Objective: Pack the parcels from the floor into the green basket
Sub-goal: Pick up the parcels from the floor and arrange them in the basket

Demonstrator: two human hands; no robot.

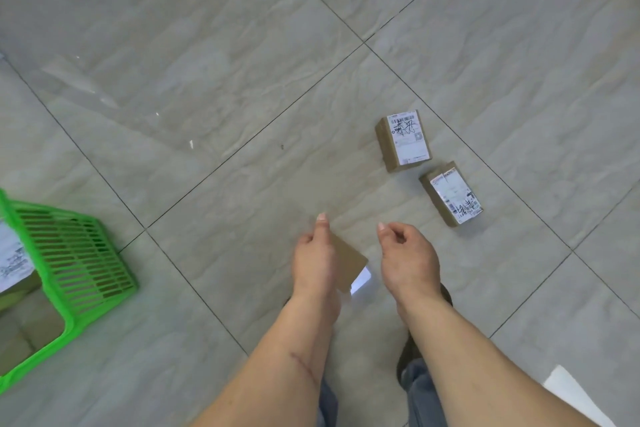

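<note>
down on the grey tiled floor [214, 87] two brown cardboard parcels lay free, right of centre and just apart from each other. each had one white shipping label on its top face. the farther parcel [403, 140] carried dark handwriting scrawled over its label; the nearer parcel [452, 193] sat a little to the right of it, turned at a slant.

a third parcel [349, 262] was off the floor, in the left hand [313, 258]. that hand gripped it by one side, thumb pointing up and away, the fingers hidden behind the cardboard. the brown face of the box showed to the right of the hand, with a strip of white label at its near lower edge.

the right hand [405, 251] hung just to the right of that held parcel, not touching it. its fingers were loosely curled and it held nothing. both bare forearms reached in from the near edge, above blue-grey trouser legs and one dark shoe.

one green basket [74, 255] stood at the left edge, well apart from the two loose parcels and partly cut off by the frame. its slatted plastic wall faced right. inside it, brown cardboard and one white label with dark writing could be seen; how many parcels lay in it could not be told.

one pale flat shape showed on the floor at the near right corner.
</note>
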